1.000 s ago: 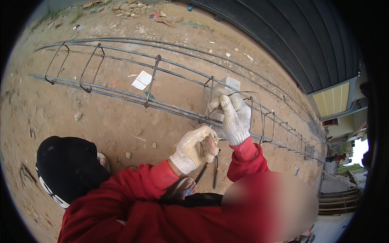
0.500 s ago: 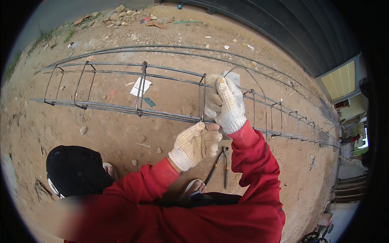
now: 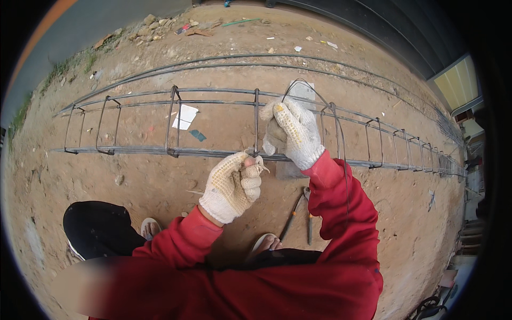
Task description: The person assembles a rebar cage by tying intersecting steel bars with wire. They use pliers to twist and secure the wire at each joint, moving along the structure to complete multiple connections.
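Observation:
A long rebar cage [image 3: 213, 153] of straight bars with square stirrups lies across in front of me. My left hand [image 3: 230, 184], in a cream knit glove with a bare fingertip showing, is closed in a pinch beside the lower corner of a stirrup [image 3: 256, 125]. Whatever is between those fingers is too small to make out. My right hand [image 3: 296, 133], also gloved, is closed around a thin dark tie wire [image 3: 337, 125] just above the cage's near bars. The wire loops up over the hand, then trails down along my red right sleeve.
Pliers with orange and black handles [image 3: 290, 218] lie on the dirt by my sandalled foot. Beyond the cage run loose long bars [image 3: 213, 68]. A white sheet [image 3: 185, 117] and a grey slab [image 3: 303, 90] lie under or beside the cage. Rubble [image 3: 152, 26] lines the wall.
My left hand has drawn slightly left and its fingers have curled in tighter. My right hand has stayed closed at the cage, while the wire loop above it has shifted. The whole view has tilted.

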`<state>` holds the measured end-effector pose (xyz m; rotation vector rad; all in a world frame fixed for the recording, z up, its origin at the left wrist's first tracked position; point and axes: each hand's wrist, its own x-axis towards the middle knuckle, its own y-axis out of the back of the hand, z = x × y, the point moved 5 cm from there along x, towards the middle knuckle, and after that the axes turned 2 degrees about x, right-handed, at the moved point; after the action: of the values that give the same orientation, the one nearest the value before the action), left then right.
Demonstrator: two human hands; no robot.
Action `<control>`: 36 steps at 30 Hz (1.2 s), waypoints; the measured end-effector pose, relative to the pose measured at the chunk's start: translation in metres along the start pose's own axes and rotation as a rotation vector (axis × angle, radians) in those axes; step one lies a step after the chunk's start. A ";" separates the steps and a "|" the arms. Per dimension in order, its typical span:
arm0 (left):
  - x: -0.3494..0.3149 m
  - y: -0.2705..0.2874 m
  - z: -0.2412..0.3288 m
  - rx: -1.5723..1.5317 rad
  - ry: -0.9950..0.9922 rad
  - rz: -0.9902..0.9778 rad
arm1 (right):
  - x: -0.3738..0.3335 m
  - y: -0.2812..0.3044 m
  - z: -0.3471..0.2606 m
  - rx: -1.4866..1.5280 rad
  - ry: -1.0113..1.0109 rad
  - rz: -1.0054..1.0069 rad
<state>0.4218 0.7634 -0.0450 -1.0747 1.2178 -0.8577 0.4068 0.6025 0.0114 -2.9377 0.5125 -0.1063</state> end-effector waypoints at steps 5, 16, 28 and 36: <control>-0.002 0.001 0.008 0.084 0.028 0.061 | -0.047 -0.003 -0.004 -0.450 0.395 -0.109; 0.009 -0.049 0.052 0.643 0.456 0.491 | -0.074 -0.080 0.035 -1.054 0.756 -0.391; -0.044 -0.107 0.123 1.728 0.367 0.665 | -0.146 0.011 0.071 -1.053 0.614 -0.122; -0.041 0.052 0.031 1.705 0.422 0.323 | -0.305 0.153 0.173 -1.548 -0.714 0.376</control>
<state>0.4430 0.8222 -0.0819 0.6789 0.5198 -1.4007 0.0862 0.5891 -0.1977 -3.4702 1.4129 2.1555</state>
